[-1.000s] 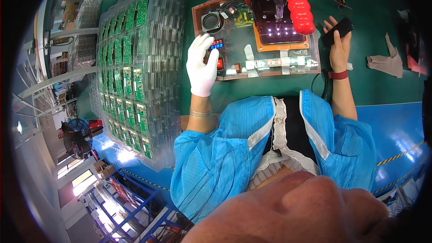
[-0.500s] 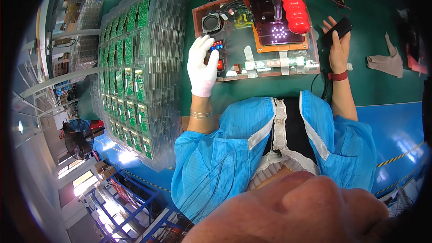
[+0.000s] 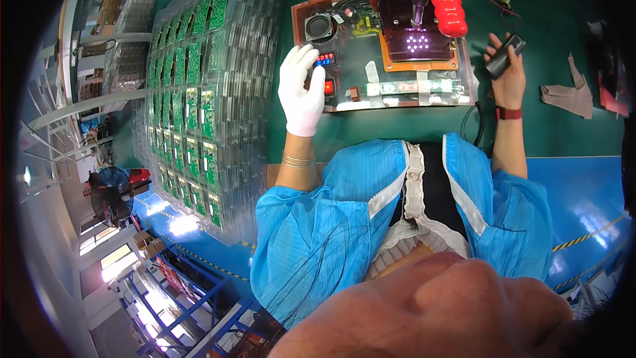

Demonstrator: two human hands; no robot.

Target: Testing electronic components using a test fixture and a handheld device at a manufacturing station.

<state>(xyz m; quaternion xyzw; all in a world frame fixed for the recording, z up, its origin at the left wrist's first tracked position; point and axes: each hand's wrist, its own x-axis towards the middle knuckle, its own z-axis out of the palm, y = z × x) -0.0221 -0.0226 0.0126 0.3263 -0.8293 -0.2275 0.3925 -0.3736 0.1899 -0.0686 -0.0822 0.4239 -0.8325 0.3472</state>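
Observation:
My left hand (image 3: 301, 93), in a white glove, is open at the left edge of a test fixture (image 3: 354, 101) with a clear top. Its fingers are stretched beside a small red-and-blue digital display (image 3: 324, 59), and its thumb is near a lit red switch (image 3: 328, 87). Nothing shows in its grasp. To the right of the fixture, my bare right hand (image 3: 510, 86) is turned palm up, its fingers closed around a small black rectangular device (image 3: 505, 58). Above the fixture is a clamp press with a ribbed red handle (image 3: 447, 0). Under the press, a ring of small white lights (image 3: 417, 42) glows.
Stacked clear trays of green circuit boards (image 3: 199, 99) stand close on the left. A round speaker (image 3: 318, 27) sits at the fixture's far left corner. A beige cloth piece (image 3: 570, 96) lies on the green table at right. A black cable (image 3: 478, 126) runs down by the fixture.
My right hand has turned and its fingers have curled more around the black device, which is now tilted differently. The display's reading has changed. My left hand stays by the fixture; the view has shifted slightly.

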